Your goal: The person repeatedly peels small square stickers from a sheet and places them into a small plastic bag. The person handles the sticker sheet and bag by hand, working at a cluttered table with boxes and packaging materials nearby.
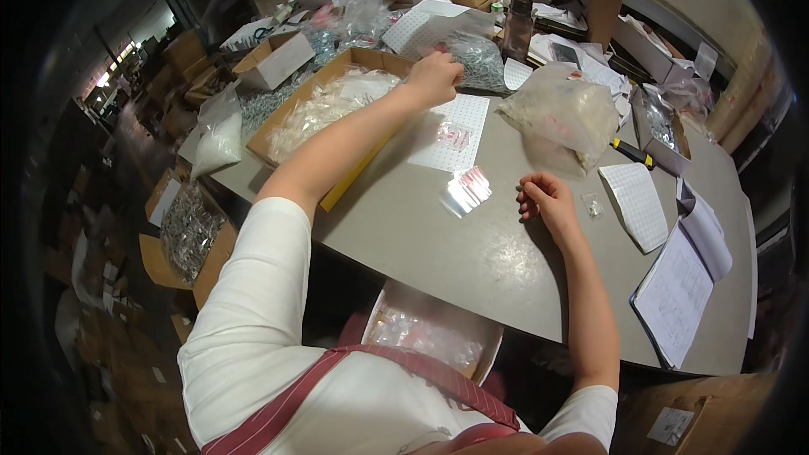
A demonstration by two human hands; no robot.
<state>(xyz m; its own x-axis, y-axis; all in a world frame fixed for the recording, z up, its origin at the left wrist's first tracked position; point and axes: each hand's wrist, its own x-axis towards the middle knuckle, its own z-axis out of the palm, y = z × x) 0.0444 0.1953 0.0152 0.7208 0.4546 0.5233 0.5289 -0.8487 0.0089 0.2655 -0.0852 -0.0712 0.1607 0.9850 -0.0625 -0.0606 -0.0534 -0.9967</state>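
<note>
My left hand [434, 80] reaches across the table, past the far right corner of a shallow cardboard tray [341, 184] filled with clear plastic bags [337, 105]. Its fingers are curled closed, and whatever they hold is hidden. Just beyond it is a clear bag of metal screws [479, 63]. Nearer to me, a perforated white sheet [468, 118] carries small clear bags with red marks [452, 136]. A stack of small zip bags [466, 192] lies left of my right hand [546, 204]. That hand rests on the tabletop with loosely bent fingers apart, nothing visible in them.
A large plastic bag [560, 114] stands behind my right hand. To the right lie a small filled packet [592, 206], a yellow-black-handled tool [632, 153], a folded sheet [636, 206] and a notebook [674, 295]. Below the table edge is an open box of packets [430, 337].
</note>
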